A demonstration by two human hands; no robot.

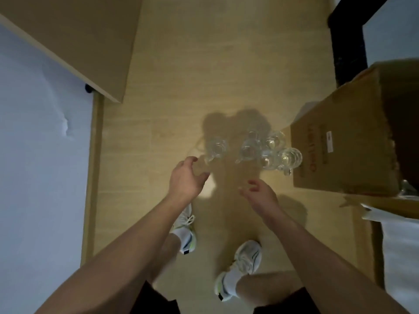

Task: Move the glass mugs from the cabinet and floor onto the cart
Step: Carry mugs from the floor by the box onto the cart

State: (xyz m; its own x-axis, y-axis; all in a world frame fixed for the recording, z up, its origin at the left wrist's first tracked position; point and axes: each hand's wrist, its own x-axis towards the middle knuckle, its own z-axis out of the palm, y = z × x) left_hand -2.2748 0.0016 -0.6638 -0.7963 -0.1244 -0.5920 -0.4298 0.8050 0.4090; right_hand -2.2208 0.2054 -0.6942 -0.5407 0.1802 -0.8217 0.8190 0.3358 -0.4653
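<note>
Glass this thick I judge heavy, rigid, slick and breakable, so I would hook each handle. 1 lone mug (215,147) stands on the floor (158,123) left of a cluster of mugs (269,150) (count unclear) beside the cardboard box (344,141). My left hand (186,177) hovers near it, fingers loosely curled, empty; my right hand (260,196) likewise empty, fingers spread.

Bare floor (172,109) ahead — cardboard box (347,143) crowds the mugs (267,150) rightward.

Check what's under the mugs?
The mugs stand on bare wood floor, in shadow beside the cardboard box. No tray or mat shows; the floor beneath each base is covered.
</note>
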